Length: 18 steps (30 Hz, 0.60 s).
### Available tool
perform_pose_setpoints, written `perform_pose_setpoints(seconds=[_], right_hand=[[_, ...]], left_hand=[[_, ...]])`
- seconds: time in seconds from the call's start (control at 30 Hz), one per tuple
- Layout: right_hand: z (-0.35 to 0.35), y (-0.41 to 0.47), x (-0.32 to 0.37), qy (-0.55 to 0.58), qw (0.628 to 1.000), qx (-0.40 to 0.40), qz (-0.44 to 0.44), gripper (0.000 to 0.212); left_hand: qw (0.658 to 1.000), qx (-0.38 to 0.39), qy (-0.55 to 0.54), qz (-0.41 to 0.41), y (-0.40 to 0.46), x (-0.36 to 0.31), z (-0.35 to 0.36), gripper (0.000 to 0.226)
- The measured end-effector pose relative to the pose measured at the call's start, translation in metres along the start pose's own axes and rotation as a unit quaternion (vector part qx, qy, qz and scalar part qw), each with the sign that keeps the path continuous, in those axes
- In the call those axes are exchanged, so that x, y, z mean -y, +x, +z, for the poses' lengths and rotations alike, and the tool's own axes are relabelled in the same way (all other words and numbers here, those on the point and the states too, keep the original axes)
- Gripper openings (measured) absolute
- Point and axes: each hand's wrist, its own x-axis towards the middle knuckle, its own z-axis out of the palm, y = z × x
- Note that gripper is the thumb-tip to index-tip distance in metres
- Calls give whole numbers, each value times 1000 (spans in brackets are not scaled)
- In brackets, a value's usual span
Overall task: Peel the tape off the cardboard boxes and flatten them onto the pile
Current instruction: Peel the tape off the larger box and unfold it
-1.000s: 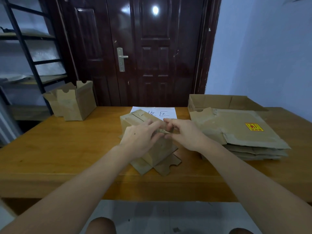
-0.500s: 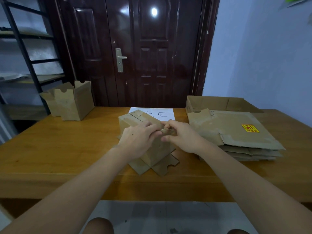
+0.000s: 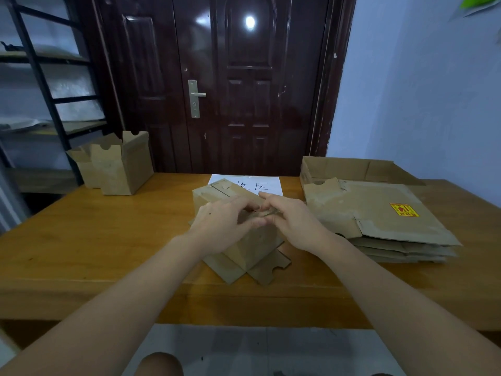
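Two hands meet on top of one cardboard box (image 3: 244, 240) in the middle of the wooden surface (image 3: 81, 240). To the right of the right hand (image 3: 292, 218) lies the pile of flat cardboard (image 3: 379, 229), with an open tray-like box (image 3: 352, 169) behind it. Far to the left of the left hand (image 3: 222, 221) stands another open box (image 3: 122, 164). Behind both hands a white paper (image 3: 260, 183) lies on the surface. The box under the hands has flaps spread at its base. Both hands curl their fingers and pinch a strip of tape (image 3: 264, 213) at the top edge of the box.
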Motion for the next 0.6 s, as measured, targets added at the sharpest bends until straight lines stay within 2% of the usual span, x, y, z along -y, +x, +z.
perform_pose_setpoints(seconds=[0.13, 0.2, 0.3, 0.43, 0.6], right_hand=[[-2, -1, 3, 77, 997, 6, 22, 10], [-4, -2, 3, 97, 995, 13, 35, 5], [-6, -2, 3, 86, 994, 24, 59, 18], [-2, -1, 0, 29, 999, 12, 38, 21], [-2, 2, -4, 11, 998, 68, 14, 52]], left_hand=[[997, -1, 57, 47, 0, 5, -2, 30], [996, -2, 70, 57, 0, 3, 0, 26], [995, 10, 69, 76, -4, 1, -2, 23], [993, 47, 51, 91, -6, -2, -7, 25], [994, 71, 1, 78, -6, -2, -7, 20]])
